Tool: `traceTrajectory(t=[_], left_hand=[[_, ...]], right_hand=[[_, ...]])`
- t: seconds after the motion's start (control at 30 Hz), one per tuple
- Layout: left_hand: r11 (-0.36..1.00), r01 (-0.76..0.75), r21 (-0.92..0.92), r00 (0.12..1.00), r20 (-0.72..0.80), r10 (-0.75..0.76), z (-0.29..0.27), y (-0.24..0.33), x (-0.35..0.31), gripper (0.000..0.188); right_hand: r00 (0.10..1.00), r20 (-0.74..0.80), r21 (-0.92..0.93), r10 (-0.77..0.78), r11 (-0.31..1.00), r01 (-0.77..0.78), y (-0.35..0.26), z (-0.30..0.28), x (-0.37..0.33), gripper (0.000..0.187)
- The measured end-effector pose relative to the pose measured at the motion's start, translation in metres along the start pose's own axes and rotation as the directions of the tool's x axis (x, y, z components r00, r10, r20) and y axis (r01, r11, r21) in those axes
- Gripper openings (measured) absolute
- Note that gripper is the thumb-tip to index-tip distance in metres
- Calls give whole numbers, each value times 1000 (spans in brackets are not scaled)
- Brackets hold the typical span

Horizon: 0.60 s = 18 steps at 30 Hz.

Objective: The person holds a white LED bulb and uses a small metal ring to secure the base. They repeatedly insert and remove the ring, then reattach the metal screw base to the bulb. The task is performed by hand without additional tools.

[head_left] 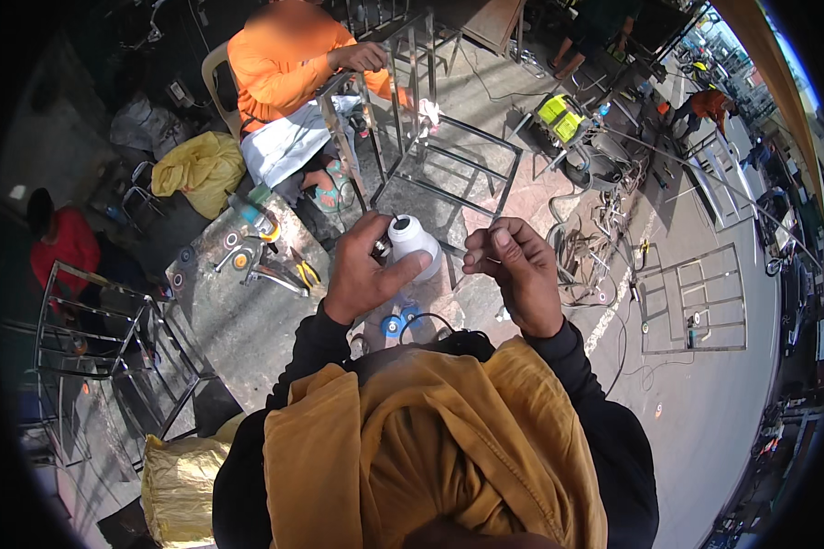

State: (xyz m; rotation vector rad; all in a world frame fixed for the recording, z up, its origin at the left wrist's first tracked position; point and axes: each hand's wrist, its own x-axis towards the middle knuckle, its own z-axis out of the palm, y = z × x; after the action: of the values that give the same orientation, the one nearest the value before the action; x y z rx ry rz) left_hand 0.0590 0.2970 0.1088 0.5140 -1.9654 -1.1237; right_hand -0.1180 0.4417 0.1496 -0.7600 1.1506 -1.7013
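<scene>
My left hand (pixel 366 273) is closed round a white, rounded plastic container (pixel 418 249) that narrows to a neck with a dark opening. A small shiny metal part (pixel 382 247) shows between that hand's fingers and the container. My right hand (pixel 520 271) is held up just to the right, apart from the container. Its thumb presses against the curled fingers; whatever is in the pinch, if anything, is too small to make out. Below the container, two blue round discs (pixel 401 322) lie near a black cable.
At left, a worktable (pixel 288 233) bears an angle grinder (pixel 264 222), yellow-handled pliers (pixel 304 271) and several discs. Ahead, a seated person in orange (pixel 279 78) holds a metal frame (pixel 449 151). Tangled cables (pixel 581 242) lie on the ground at right, near another frame (pixel 691 297).
</scene>
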Motion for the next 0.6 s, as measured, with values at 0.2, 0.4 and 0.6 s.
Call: traceTrajectory(t=[0.2, 0.4, 0.6], left_hand=[[993, 70, 92, 997, -21, -68, 33, 17, -17, 44], [903, 318, -289, 947, 54, -316, 39, 9, -35, 52], [676, 316, -666, 929, 72, -363, 44, 8, -37, 38]], right_hand=[[992, -126, 104, 24, 995, -11, 54, 20, 32, 24], [952, -303, -34, 49, 997, -62, 92, 16, 41, 23], [951, -276, 154, 139, 983, -99, 89, 4, 43, 26]])
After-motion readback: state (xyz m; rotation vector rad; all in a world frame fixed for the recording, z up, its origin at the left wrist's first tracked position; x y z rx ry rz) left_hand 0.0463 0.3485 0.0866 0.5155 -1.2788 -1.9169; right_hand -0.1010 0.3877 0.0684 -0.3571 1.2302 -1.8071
